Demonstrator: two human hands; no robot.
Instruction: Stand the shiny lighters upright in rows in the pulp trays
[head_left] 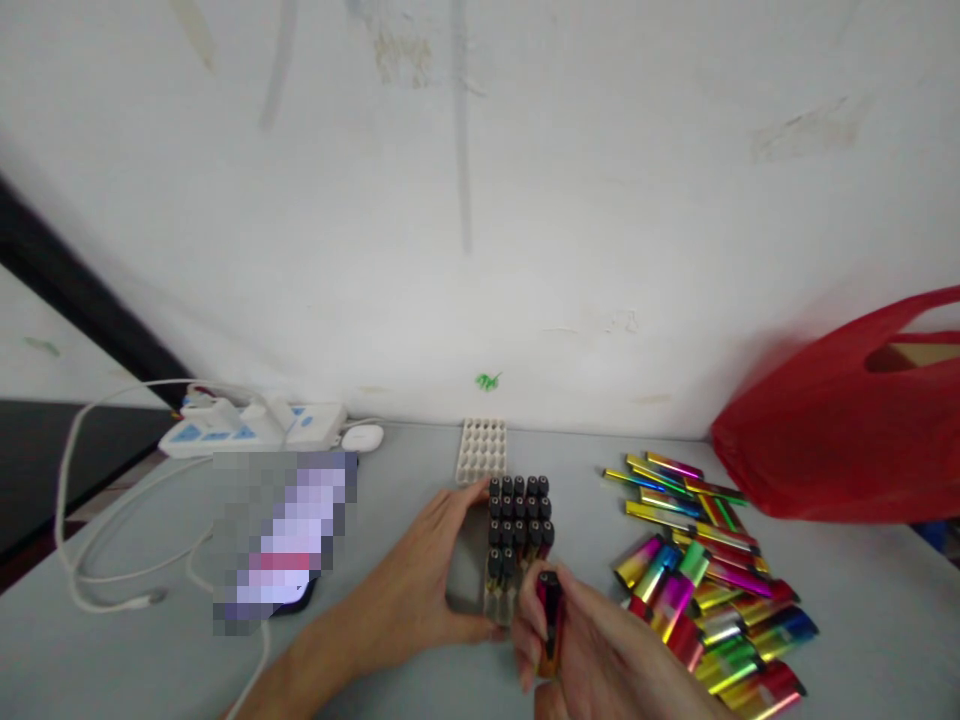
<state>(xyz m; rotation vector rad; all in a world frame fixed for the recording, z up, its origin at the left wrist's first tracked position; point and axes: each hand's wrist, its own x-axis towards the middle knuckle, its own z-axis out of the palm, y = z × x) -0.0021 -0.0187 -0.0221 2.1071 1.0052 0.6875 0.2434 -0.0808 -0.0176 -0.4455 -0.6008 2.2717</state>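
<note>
My left hand spans the left side of a clear, compartmented tray, fingers at its far end and thumb at the near end. Rows of black-ended pieces stand upright in that tray, and its front part shows bare cells. Just right of the tray's near end, my right hand is closed around one shiny red and gold lighter, held upright with its black end up. To the right lies a loose pile of metallic, rainbow-coloured lighters.
A second pale tray with oval holes lies against the wall. On the left are a phone with a blurred screen, a white power strip, a white earbud case and looping cables. A red bag stands at the right.
</note>
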